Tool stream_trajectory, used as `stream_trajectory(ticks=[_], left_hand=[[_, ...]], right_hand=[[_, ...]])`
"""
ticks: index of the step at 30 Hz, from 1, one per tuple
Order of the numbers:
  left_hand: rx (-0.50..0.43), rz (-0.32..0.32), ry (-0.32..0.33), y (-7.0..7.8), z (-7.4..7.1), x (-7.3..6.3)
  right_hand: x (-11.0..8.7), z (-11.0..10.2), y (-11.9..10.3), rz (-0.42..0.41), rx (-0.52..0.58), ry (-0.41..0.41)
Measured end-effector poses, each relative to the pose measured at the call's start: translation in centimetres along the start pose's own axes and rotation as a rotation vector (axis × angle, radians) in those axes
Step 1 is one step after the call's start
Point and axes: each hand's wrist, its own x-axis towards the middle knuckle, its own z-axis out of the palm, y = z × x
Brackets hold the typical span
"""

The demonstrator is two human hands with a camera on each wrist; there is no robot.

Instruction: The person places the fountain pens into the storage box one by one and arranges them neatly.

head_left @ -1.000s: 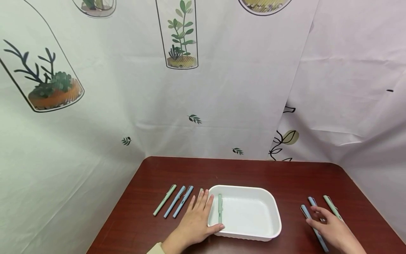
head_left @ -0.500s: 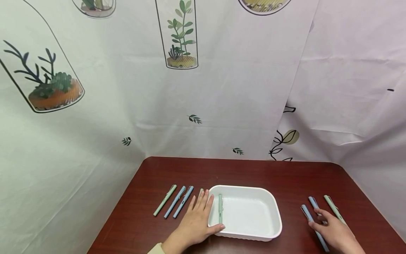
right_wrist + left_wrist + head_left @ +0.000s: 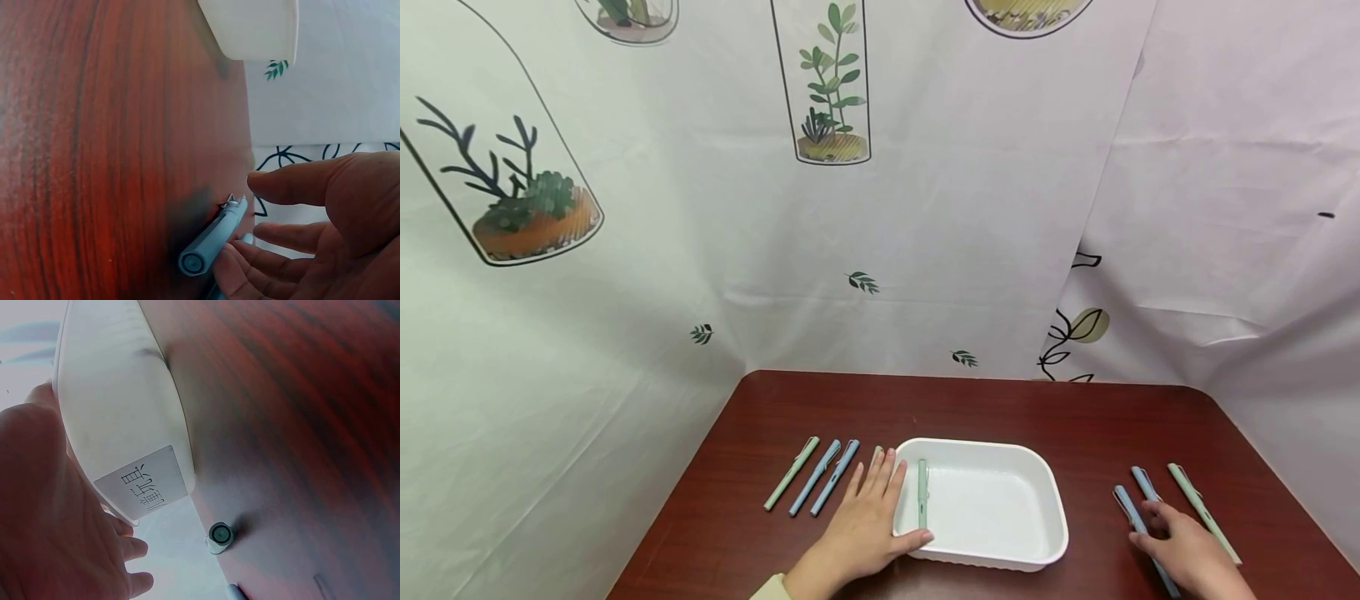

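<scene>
Holding the right hand [image 3: 1186, 546] loosely bent over a blue capped pen [image 3: 1131, 512], with thumb parted from fingers, gripping nothing visible; cannot tell about contact. Resting the left hand [image 3: 868, 523] spread on the white tray [image 3: 992, 504], grasping nothing. As for the pen: lies right of the tray, slanting far-left to near-right, nearest the right hand.
</scene>
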Motion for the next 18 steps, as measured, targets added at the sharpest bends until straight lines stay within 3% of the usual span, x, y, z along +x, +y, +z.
stream_trajectory(ticks=[18], left_hand=[[0.003, -0.002, 0.016, 0.0, 0.3, -0.1]], right_hand=[[1.2, 0.6, 0.5, 0.051, -0.056, -0.032]])
